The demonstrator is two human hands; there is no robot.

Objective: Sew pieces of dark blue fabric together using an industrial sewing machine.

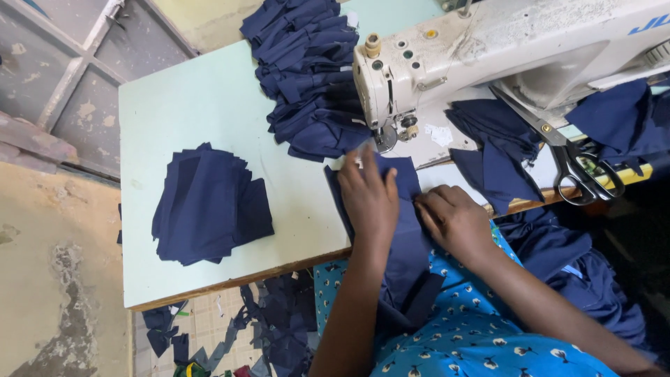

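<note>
On the pale green table (202, 105), far to my left, a loose stack of cut navy pieces (209, 206) lies flat, soft-edged and fanned out of square. Behind it, a heap of sewn navy pieces (307, 77) trails back from the needle, crumpled and overlapping. My left hand (368, 199) presses flat, fingers spread, on the navy fabric strip (405, 237) that runs from under the presser foot down over the table edge into my lap. The white sewing machine (447, 56), scuffed and hard, blocks the view of the seam itself. My right hand (453, 220) rests beside the left, fingers curled and pinching the strip's right edge. Further right, more folded navy cloth (495, 150) crowds the bed, and black-handled scissors (569, 157) lie across it, steel blades pointing back
</note>
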